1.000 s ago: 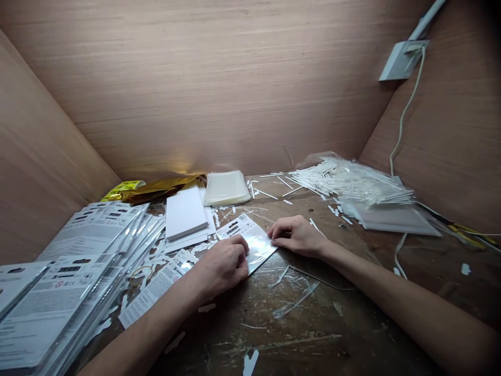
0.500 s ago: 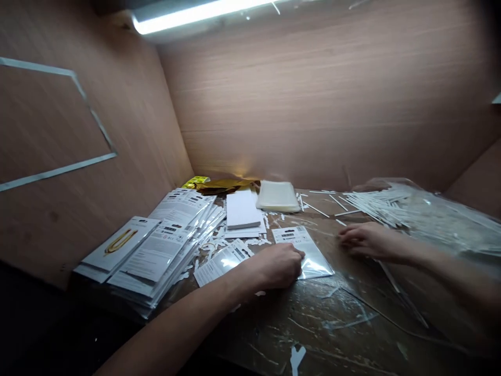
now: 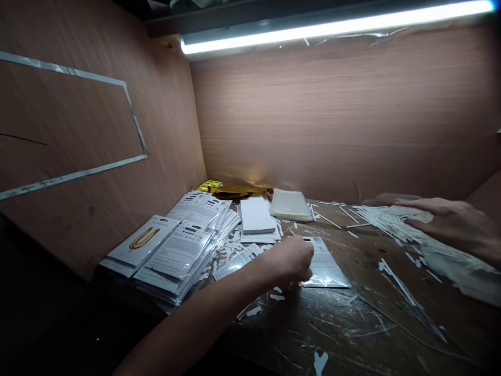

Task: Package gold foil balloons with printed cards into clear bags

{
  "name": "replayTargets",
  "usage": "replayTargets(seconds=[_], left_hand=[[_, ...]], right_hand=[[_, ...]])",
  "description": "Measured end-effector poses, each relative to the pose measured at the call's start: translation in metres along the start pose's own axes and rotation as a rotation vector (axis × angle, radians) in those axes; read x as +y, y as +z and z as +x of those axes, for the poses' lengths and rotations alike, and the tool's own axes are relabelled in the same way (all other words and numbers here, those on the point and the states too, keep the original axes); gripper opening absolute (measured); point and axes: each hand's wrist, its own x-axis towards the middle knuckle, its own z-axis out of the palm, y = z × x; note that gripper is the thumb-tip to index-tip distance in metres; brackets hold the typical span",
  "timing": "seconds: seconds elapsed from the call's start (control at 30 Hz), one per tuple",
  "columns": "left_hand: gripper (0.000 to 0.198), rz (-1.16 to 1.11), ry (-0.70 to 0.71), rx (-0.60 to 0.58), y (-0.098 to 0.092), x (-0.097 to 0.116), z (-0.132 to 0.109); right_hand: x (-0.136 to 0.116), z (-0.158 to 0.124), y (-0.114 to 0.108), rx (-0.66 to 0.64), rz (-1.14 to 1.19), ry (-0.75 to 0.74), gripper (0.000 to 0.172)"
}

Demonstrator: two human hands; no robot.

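My left hand (image 3: 291, 261) is closed at the left edge of a clear-wrapped card package (image 3: 324, 266) lying on the table; what its fingers hold, if anything, is hidden. On the right, my right hand (image 3: 450, 222) reaches over a pile of thin white sticks (image 3: 385, 219), fingers apart above them and the clear plastic bag (image 3: 462, 266) they lie on. Another printed card (image 3: 237, 261) lies partly behind my left forearm.
Stacks of wrapped packages (image 3: 176, 253) stand at the left. White cards (image 3: 257, 215), clear sleeves (image 3: 290, 205) and gold foil (image 3: 242, 191) lie at the back. Loose sticks (image 3: 399, 284) and paper scraps (image 3: 320, 361) are scattered about.
My right hand has moved right and away from me, from the bare table to the stick pile. My left hand has stayed by the package. The camera view has shifted.
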Motion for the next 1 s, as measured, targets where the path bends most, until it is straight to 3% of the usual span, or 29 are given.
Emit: replayTargets(seconds=[0.03,0.07,0.1,0.2,0.27,0.33,0.43,0.53,0.63,0.73,0.8,0.87,1.0], left_hand=[[0.014,0.005,-0.067,0.015,-0.003,-0.003,-0.006],[0.016,0.01,-0.136,0.029,-0.006,-0.006,-0.014],[0.02,0.013,-0.207,0.041,-0.007,-0.011,-0.022],[0.029,0.025,-0.388,0.062,-0.005,-0.027,-0.054],[0.028,0.023,-0.457,0.052,0.0,-0.037,-0.074],[0.037,0.01,-0.515,0.045,0.006,-0.045,-0.087],[0.059,-0.035,-0.605,0.097,0.014,-0.054,-0.096],[0.074,-0.188,-0.687,0.216,0.02,-0.061,-0.097],[0.062,-0.329,-0.711,0.343,0.02,-0.07,-0.095],[0.035,-0.448,-0.686,0.472,0.019,-0.079,-0.091],[0.028,-0.575,-0.651,0.526,0.019,-0.084,-0.085],[0.033,-0.746,-0.609,0.542,0.022,-0.085,-0.077],[0.059,-1.071,-0.521,0.537,0.026,-0.076,-0.069]], right_hand=[[-0.014,-0.004,0.009,0.205,-0.101,0.038,0.026],[-0.031,-0.009,0.02,0.281,-0.169,0.051,0.026],[-0.051,-0.014,0.033,0.23,-0.142,-0.005,0.028],[-0.114,-0.031,0.08,-0.164,-0.059,-0.35,0.026],[-0.144,-0.038,0.112,-0.339,-0.114,-0.48,0.047],[-0.158,-0.042,0.139,-0.436,-0.139,-0.548,0.065],[-0.154,-0.048,0.166,-0.428,-0.178,-0.619,0.055],[-0.143,-0.056,0.173,-0.28,-0.213,-0.728,0.045],[-0.147,-0.057,0.162,-0.078,-0.168,-0.736,0.045],[-0.175,-0.053,0.147,0.142,-0.11,-0.585,0.039],[-0.203,-0.052,0.147,0.23,-0.051,-0.555,0.042],[-0.234,-0.056,0.159,0.194,0.032,-0.612,0.048],[-0.282,-0.064,0.191,-0.037,0.162,-0.709,0.06]])
